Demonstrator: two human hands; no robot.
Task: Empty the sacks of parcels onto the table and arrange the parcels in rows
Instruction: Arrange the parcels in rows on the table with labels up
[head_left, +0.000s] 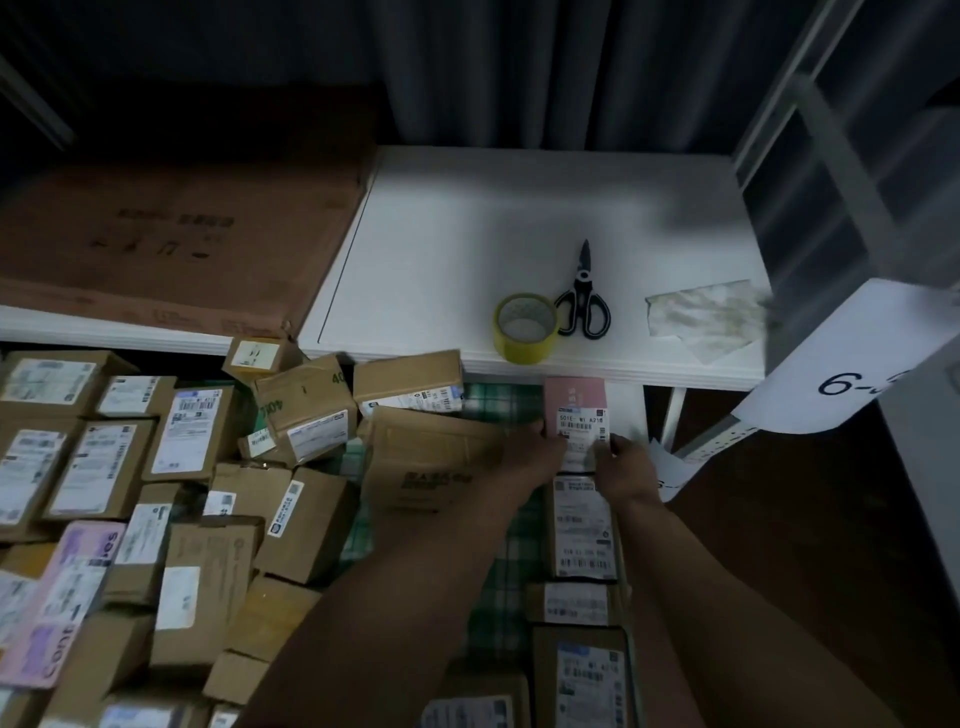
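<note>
I hold the pink parcel (575, 410) between both hands: my left hand (530, 452) grips its left edge, my right hand (621, 462) pinches its lower right corner. It lies on the checked cloth (493, 410), just below the white table (519, 218). Behind my grip, a labelled parcel (584, 525) continues the row; piled boxes (306, 410) lie left.

Matt cardboard parcels (197, 447) — checked cloth (511, 561), smooth white table (467, 218).

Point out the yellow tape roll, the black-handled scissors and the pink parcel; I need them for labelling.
yellow tape roll (525, 347): head view, outer wall.
black-handled scissors (583, 285): head view, pivot.
pink parcel (574, 392): head view, bare pink top.
</note>
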